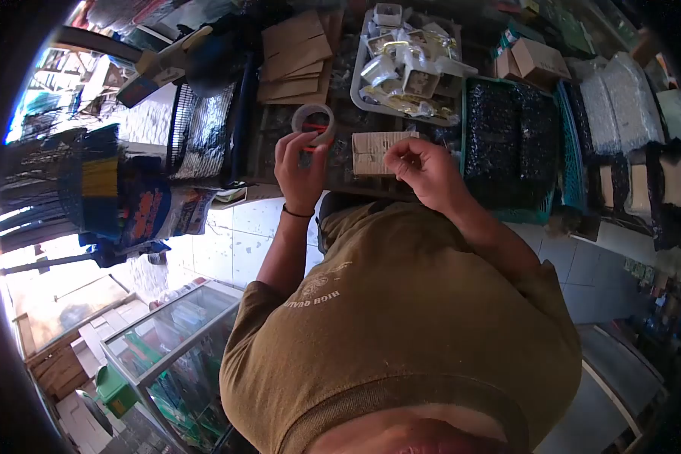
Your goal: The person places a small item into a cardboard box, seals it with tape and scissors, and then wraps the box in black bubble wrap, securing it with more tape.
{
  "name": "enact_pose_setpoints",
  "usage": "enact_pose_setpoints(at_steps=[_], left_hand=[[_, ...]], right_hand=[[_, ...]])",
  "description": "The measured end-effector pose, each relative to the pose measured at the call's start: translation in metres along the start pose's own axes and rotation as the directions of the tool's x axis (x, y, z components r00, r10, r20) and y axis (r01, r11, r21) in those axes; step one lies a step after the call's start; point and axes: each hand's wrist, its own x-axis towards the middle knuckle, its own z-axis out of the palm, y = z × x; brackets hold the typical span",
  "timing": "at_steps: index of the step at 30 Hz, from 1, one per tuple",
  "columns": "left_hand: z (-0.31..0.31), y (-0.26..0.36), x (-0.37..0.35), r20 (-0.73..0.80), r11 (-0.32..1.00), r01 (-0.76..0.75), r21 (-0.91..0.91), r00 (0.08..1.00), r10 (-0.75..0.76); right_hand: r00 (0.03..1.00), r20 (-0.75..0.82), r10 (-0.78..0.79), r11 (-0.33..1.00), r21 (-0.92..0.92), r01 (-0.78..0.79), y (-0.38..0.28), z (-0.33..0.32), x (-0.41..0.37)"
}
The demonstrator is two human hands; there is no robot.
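Short-sleeved olive-brown shirt (pixel 424 318) — white chest print (pixel 318 287) — black wristband (pixel 298 214).

left hand (pixel 300 170): half-curled, thumb apart | right hand (pixel 429 172): curled inward | forearms (pixel 284 246): forward

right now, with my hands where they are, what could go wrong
The tape roll might slip: the fingers of your left hand overlap only its near part, and the grip isn't clear. The small cardboard box could shift if bumped, as your right hand is over its right end without visibly pressing it down. Heaped wrapped items in the white tray may topple if knocked.
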Motion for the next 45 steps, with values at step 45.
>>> enact_pose_setpoints(at_steps=[45], left_hand=[[0.045,0.037,0.053,0.808,0.904,0.425,-0.04,0.546,-0.221]], right_hand=[[0.905,-0.402,0.136,0.988,0.127,-0.092,0.075,-0.043,-0.091]])
